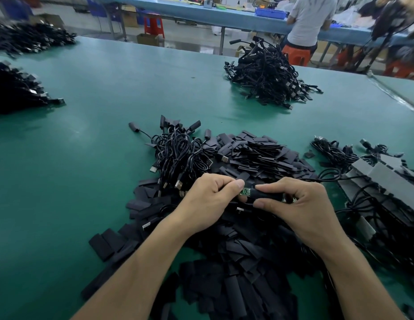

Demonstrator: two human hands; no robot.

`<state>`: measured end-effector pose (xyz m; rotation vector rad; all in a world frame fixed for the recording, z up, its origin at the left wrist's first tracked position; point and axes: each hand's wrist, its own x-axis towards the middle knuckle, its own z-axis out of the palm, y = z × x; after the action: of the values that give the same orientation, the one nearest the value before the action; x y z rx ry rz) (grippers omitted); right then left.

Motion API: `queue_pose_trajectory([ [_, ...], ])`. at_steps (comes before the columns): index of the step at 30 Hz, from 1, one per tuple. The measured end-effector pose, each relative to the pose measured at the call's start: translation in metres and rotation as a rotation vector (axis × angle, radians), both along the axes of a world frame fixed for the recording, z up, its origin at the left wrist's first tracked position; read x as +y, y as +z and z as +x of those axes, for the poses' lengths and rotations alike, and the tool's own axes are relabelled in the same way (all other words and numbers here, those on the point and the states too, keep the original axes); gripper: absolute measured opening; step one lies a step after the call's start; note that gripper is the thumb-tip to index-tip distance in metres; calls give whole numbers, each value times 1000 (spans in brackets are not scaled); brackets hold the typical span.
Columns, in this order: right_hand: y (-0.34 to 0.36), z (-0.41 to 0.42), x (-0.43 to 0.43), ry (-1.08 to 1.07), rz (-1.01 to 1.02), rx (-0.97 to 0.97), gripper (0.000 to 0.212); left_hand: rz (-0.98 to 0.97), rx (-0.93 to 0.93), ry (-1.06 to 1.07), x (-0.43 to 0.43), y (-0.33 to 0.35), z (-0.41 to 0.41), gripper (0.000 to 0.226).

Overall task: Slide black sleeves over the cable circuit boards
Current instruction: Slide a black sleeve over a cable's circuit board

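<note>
My left hand [208, 202] pinches a small green circuit board [245, 191] at its left end. My right hand [296, 204] grips a black sleeve [268, 194] between thumb and fingers. The sleeve sits over the right part of the board, with a bit of green showing at its left. Another bit of board peeks out by my right fingers [290, 200]. Both hands hover above a large heap of flat black sleeves [247, 262]. A bundle of black USB cables [180, 158] lies just beyond my left hand.
The green table [86, 158] carries a far pile of cables [268, 75], dark piles at the left edge [14, 88] and cables with grey strips at the right [374, 176]. A person [310, 21] stands at a blue bench behind.
</note>
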<state>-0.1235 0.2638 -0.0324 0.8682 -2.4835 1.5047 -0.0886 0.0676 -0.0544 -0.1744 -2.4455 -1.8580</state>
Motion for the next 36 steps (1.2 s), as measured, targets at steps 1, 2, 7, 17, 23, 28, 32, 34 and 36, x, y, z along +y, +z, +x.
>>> queue_pose_trajectory([
  [1, -1, 0, 0, -5, -1, -3, 29, -2, 2, -2, 0, 1, 0, 57],
  [2, -1, -1, -1, -12, -3, 1, 29, -6, 5, -3, 0, 1, 1, 62],
  [7, -4, 1, -4, -12, 14, 51, 31, -39, 7, -22, 0, 0, 2, 56],
  [17, -7, 3, -11, -20, 23, 117, 24, -28, 109, 74, -3, -1, 4, 12],
  [23, -8, 3, -9, -59, 16, 179, 24, -142, 166, 142, -6, 2, 6, 12],
  [28, -8, 2, -8, -74, 30, 192, 27, -164, 134, 142, -9, 2, 4, 14],
  [32, -8, 3, -9, -51, 114, 241, 29, -77, 45, 55, -11, 3, 4, 17],
  [34, -10, 3, -10, -47, 149, 294, 28, -66, 18, 24, -12, 4, 3, 20],
  [36, -11, 3, -11, -54, 177, 357, 26, -64, 1, -3, -13, 4, 3, 22],
])
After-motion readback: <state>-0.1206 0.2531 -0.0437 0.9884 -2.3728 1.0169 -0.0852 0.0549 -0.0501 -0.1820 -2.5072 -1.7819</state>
